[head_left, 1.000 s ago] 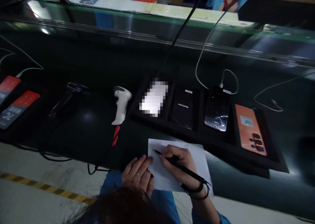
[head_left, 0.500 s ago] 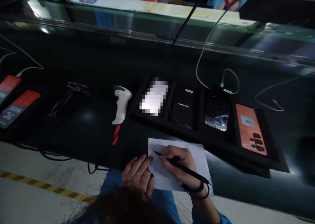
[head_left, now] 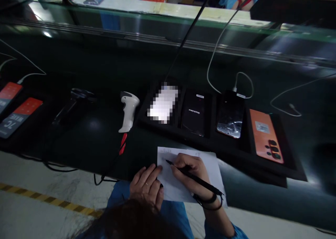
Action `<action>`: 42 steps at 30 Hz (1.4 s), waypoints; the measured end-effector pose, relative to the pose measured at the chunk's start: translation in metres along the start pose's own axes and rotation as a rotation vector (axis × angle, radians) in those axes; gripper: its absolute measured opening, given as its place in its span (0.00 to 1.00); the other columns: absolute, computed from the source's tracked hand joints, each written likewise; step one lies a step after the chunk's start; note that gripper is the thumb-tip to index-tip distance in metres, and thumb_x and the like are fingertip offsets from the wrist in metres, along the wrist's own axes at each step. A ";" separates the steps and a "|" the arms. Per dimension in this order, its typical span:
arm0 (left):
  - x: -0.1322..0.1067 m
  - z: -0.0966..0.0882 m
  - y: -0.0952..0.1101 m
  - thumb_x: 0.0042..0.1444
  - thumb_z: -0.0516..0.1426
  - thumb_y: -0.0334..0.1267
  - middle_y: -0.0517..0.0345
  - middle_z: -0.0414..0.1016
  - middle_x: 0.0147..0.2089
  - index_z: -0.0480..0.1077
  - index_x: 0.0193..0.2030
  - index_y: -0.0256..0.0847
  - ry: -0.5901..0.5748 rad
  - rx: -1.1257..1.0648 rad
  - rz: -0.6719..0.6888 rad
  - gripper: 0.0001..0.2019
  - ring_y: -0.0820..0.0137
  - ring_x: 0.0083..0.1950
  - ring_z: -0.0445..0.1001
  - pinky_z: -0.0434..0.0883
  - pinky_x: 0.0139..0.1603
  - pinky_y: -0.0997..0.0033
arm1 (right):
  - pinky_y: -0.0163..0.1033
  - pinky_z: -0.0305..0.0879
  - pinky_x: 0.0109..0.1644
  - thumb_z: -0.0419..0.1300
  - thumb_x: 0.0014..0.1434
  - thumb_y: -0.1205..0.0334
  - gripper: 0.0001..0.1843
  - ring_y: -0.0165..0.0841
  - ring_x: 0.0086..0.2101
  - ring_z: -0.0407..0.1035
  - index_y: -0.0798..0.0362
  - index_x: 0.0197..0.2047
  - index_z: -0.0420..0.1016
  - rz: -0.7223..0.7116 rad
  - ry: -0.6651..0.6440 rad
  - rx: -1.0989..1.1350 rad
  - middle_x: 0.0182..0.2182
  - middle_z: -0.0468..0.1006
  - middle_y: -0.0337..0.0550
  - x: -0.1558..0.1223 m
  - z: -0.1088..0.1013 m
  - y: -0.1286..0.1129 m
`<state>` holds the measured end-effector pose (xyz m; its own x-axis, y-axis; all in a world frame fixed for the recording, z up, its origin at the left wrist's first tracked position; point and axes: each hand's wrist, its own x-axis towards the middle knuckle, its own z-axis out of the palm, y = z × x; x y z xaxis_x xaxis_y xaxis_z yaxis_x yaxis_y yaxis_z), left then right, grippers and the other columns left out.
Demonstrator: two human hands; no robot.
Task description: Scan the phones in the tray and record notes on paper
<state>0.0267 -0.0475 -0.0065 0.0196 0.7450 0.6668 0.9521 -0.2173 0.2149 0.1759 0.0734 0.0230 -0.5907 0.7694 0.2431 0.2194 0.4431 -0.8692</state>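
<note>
My right hand (head_left: 191,176) grips a black pen (head_left: 199,180), its tip on a white sheet of paper (head_left: 183,193) at the bench's front edge. Faint handwriting shows at the top of the sheet, with a short mark beside the pen tip. A dark band circles my right wrist. My left hand (head_left: 147,185) lies flat over the sheet's left edge, fingers stretched out, a ring on one of them. Beside its fingers is a small black thing (head_left: 161,185) I cannot make out.
Beyond the paper, a black tray (head_left: 168,128) holds several phones, including a Blackview phone (head_left: 194,113) and an orange phone (head_left: 265,135). A white barcode scanner (head_left: 129,109) and a dark scanner (head_left: 76,98) lie leftward. Cables cross the bench; another person's hands (head_left: 245,2) show behind.
The pen tip has moved slightly right, and the mark beside it is longer. My left hand stays on the paper's edge. The view has shifted a little.
</note>
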 end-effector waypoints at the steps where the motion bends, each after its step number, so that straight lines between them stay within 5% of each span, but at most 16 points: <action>1: -0.001 0.000 0.000 0.65 0.47 0.33 0.59 0.82 0.48 0.64 0.35 0.43 -0.004 -0.002 0.001 0.08 0.70 0.49 0.81 0.77 0.44 0.66 | 0.27 0.56 0.23 0.60 0.58 0.68 0.17 0.24 0.19 0.59 0.54 0.22 0.59 0.001 0.003 0.000 0.18 0.64 0.33 0.000 0.000 0.000; 14: -0.002 0.005 0.007 0.69 0.44 0.34 0.55 0.81 0.49 0.64 0.34 0.40 0.029 -0.108 -0.094 0.14 0.68 0.52 0.79 0.69 0.52 0.64 | 0.27 0.56 0.23 0.61 0.58 0.68 0.16 0.24 0.19 0.59 0.54 0.22 0.60 0.031 0.027 0.006 0.18 0.64 0.33 -0.002 -0.002 0.000; 42: 0.003 0.008 0.011 0.67 0.45 0.34 0.59 0.82 0.45 0.65 0.31 0.40 0.046 -0.104 -0.136 0.14 0.69 0.47 0.80 0.69 0.49 0.64 | 0.29 0.55 0.24 0.60 0.59 0.67 0.17 0.24 0.19 0.58 0.54 0.21 0.59 0.055 -0.031 -0.022 0.18 0.63 0.34 -0.001 -0.012 0.001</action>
<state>0.0400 -0.0428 -0.0074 -0.1236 0.7429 0.6579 0.9085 -0.1820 0.3761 0.1864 0.0785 0.0265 -0.6007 0.7787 0.1811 0.2695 0.4105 -0.8711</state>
